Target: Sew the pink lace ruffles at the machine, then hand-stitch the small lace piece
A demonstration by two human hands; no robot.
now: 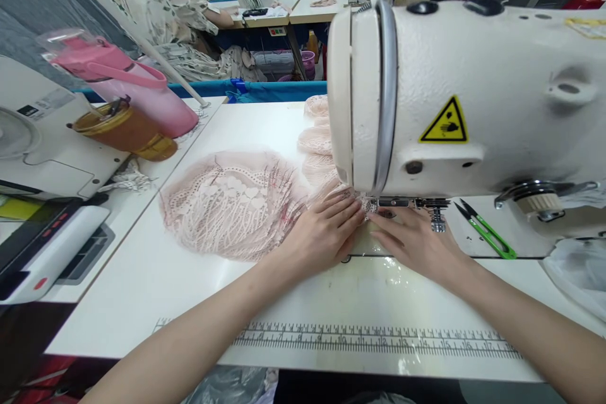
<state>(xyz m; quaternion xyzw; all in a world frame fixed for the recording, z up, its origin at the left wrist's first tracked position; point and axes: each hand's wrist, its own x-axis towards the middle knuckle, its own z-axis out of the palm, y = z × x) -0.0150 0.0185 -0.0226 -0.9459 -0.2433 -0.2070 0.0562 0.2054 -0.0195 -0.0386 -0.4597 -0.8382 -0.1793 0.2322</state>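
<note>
Pale pink lace fabric [222, 202] lies bunched on the white table, left of the sewing machine [454, 101]. A strip of it runs up to the needle area, while another part trails behind the machine head. My left hand [326, 227] rests on the lace just left of the needle, fingers stretched and lying flat. Beneath the machine arm, my right hand [416, 237] has its fingers extended, their tips touching the lace edge by the presser foot. The needle itself is hidden behind the machine head.
Green-handled thread snips [487, 230] lie right of my right hand. A printed ruler [360, 338] runs along the front edge. At left stand a pink bottle [137, 85], an amber cup [125, 129] and another machine [52, 132]. A person [156, 6] sits beyond.
</note>
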